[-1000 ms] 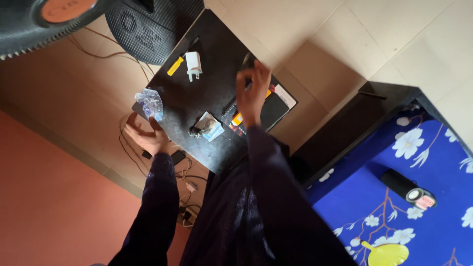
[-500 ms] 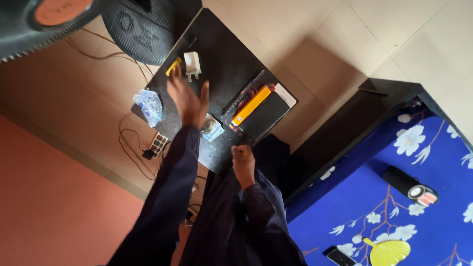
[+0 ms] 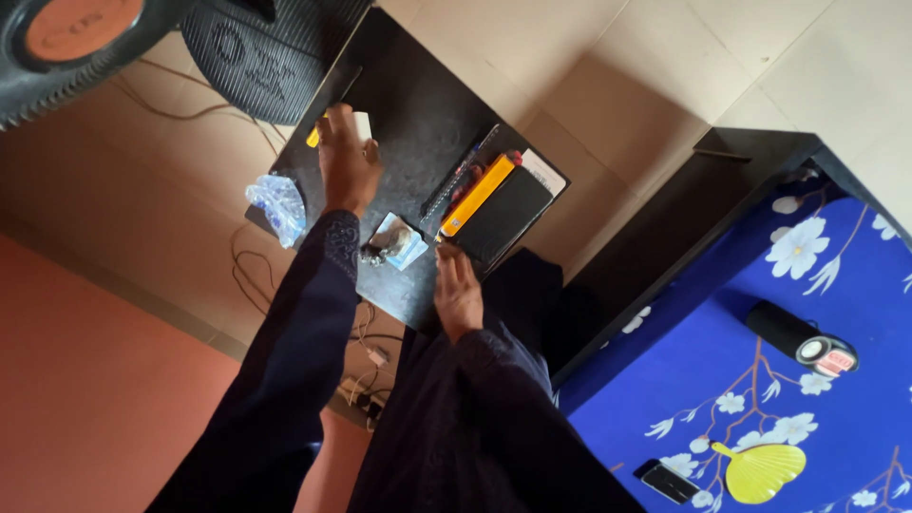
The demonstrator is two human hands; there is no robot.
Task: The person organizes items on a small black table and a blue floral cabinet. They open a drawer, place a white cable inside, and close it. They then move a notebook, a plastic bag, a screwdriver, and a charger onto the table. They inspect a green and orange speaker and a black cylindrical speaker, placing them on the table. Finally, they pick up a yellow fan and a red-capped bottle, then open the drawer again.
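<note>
A dark worktop [image 3: 418, 104] carries everything. The left hand [image 3: 347, 161] lies spread over a white charger [image 3: 363, 123], beside a yellow tool [image 3: 313, 138]; whether it grips is unclear. The right hand [image 3: 458, 290] rests open near a black case [image 3: 503, 214].

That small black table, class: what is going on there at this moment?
A person in dark sleeves leans over the black table. The left hand lies over a white charger plug beside a yellow tool. The right hand rests flat near the table's near edge, close to a black notebook. A crumpled clear bag sits at the corner.
</note>
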